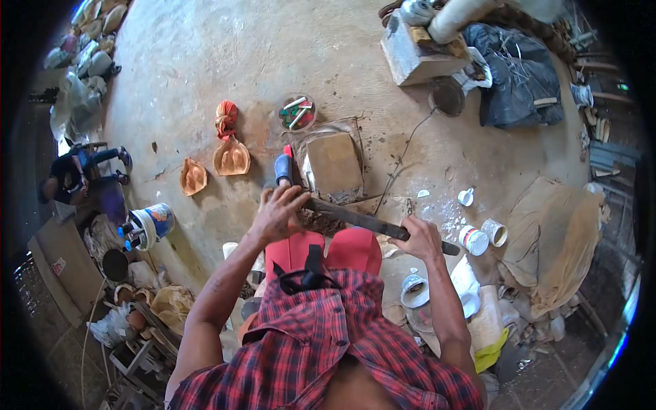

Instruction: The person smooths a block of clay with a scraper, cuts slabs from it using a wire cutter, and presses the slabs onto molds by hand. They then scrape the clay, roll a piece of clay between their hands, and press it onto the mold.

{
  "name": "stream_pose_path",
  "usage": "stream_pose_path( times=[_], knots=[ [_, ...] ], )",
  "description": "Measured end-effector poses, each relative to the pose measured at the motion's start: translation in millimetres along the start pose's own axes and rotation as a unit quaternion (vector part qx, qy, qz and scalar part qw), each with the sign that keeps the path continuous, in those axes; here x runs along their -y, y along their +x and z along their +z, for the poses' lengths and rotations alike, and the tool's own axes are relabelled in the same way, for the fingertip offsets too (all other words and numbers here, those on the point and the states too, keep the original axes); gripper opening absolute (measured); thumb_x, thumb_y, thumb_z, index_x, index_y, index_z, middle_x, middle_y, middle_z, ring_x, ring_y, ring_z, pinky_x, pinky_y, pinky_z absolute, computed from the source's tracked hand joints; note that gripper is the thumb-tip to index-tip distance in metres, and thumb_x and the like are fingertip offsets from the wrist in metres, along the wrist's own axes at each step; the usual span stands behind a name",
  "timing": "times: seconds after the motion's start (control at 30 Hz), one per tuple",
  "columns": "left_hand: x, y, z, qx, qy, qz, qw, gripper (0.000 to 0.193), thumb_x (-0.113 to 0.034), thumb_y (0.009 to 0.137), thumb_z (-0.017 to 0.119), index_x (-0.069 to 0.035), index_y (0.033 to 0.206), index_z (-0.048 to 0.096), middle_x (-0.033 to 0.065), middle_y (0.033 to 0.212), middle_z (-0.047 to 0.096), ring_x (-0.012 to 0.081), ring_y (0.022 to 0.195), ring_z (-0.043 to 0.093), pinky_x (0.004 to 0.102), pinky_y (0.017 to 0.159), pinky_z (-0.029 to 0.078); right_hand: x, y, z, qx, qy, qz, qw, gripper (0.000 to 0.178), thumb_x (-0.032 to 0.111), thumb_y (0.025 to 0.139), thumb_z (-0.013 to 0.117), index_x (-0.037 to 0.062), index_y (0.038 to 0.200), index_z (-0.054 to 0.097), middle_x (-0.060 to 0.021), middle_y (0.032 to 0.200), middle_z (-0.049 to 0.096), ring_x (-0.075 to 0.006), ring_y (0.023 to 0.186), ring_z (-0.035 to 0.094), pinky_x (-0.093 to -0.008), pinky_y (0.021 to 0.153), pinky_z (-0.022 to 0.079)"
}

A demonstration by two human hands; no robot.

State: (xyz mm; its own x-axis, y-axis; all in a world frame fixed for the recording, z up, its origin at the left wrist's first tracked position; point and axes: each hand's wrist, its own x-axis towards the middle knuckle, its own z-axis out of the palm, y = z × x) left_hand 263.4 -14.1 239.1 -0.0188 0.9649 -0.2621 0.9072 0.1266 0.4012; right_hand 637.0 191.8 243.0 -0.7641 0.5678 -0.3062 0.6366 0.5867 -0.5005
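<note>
Currently gripping a dark stick (362, 219) near its right end with the curled right hand (421, 239), holding its left end in bent fingers of the left hand (280, 210), slanting it past the near edge of a square brown board (333, 162) on the floor (219, 44).

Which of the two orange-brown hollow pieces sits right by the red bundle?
The right piece, just below the red bundle in the picture; the left piece lies farther away.
</note>
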Motion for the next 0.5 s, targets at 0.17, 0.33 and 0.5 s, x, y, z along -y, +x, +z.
stream_pose_path(
  times=[0.17,0.33,0.5],
  knots=[
    [93.8,43.8,66.0,0.132,-0.116,-0.021,0.984,0.064,-0.036,0.075,0.085,-0.021,0.133,0.063,0.0064,0.117,0.063,0.0318,0.125,0.057,0.0512,0.101,0.046,4.3,87.2,21.0,0.09,-0.039,-0.006,0.995,0.052,0.045,0.063,0.095,0.0104,0.084,0.062,-0.0081,0.086,0.065,-0.0333,0.082,0.07,-0.0483,0.071,0.056],
    [191.7,106.0,149.4,0.058,-0.147,-0.019,0.987,0.045,-0.017,0.073,0.078,-0.013,0.115,0.063,0.009,0.108,0.059,0.0316,0.109,0.057,0.0464,0.096,0.047,-42.6,207.4,92.4,0.116,-0.064,0.039,0.99,0.056,0.038,0.059,0.098,0.0083,0.087,0.06,-0.0122,0.088,0.065,-0.0364,0.085,0.067,-0.0498,0.073,0.054],
    [270.5,175.5,246.5,-0.05,-0.119,-0.162,0.978,0.04,-0.008,0.063,0.08,-0.013,0.098,0.062,0.0097,0.103,0.058,0.0338,0.103,0.057,0.0479,0.083,0.044,-156.7,324.1,199.1,0.079,-0.096,0.023,0.992,0.045,0.026,0.062,0.095,0.0065,0.083,0.061,-0.0143,0.088,0.061,-0.0381,0.089,0.062,-0.0512,0.078,0.049]
  ],
)
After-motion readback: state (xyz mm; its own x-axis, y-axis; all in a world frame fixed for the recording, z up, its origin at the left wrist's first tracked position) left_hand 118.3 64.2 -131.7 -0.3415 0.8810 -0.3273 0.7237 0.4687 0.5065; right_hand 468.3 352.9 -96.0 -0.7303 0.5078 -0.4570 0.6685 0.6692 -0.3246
